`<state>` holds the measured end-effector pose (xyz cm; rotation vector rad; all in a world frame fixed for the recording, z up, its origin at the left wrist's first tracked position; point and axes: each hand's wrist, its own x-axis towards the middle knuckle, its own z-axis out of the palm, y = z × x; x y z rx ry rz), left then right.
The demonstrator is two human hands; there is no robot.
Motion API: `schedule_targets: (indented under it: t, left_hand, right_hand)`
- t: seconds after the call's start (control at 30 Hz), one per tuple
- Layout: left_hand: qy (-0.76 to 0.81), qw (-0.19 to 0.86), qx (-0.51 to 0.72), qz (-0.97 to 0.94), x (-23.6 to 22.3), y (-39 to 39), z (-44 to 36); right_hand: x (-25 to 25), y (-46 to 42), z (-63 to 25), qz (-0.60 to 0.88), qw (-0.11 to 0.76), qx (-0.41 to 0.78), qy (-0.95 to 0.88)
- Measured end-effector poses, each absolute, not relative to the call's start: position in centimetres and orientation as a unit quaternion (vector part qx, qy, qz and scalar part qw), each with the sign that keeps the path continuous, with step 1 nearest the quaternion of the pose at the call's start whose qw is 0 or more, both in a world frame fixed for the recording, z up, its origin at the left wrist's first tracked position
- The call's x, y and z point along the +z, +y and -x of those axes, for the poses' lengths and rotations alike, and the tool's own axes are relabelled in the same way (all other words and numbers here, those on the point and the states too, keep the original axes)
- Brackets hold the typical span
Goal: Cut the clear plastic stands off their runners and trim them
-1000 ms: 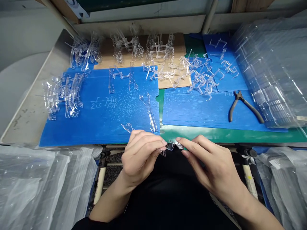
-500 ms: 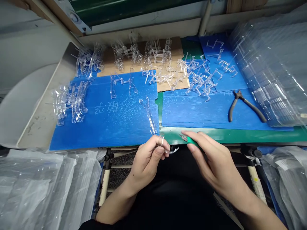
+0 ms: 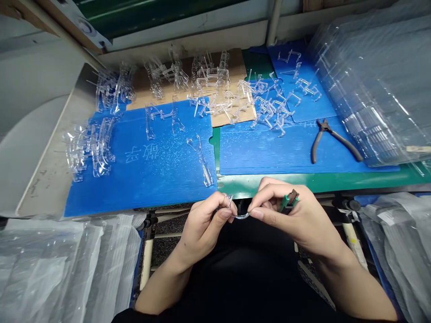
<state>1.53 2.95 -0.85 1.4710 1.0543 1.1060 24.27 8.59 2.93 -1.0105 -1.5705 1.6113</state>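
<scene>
Clear acrylic stand piece [image 3: 241, 216] at near edge of bench, held up between both hands, just short of blue corrugated board [image 3: 168, 188]. Left hand [image 3: 202, 229]: narrow pinch, thumb and fingers on piece's left end. Right hand [image 3: 289, 215]: narrow fingertip pinch on right end, small green-handled tool [image 3: 286, 202] tucked within curled fingers. Forearms angled inward.

Your left hand [image 3: 202, 229] and right hand [image 3: 291, 215] sit low at centre, both closed in a pinch, thumbs pressed against curled fingers. Your left fingertips [image 3: 224, 214] and right fingertips [image 3: 256, 214] face each other, close but apart. Your left forearm [image 3: 161, 287] and right forearm [image 3: 357, 287] angle inward from the lower corners, both bare, with the wrists slightly bent.
</scene>
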Motion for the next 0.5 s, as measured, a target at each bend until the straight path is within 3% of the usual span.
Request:
schedule_targets:
  t: [0.23,0.5]
  left_hand:
    - [0.433,0.49,0.477,-0.587,-0.8,3.0,-1.8]
    - [0.44,0.516,0.472,-0.564,-1.3,2.7,-1.8]
  right_hand:
    - [2.1,8.4,-24.6,0.411,0.425,0.598,-0.541]
    - [0.0,8.5,-24.6,0.461,0.304,0.524,-0.649]
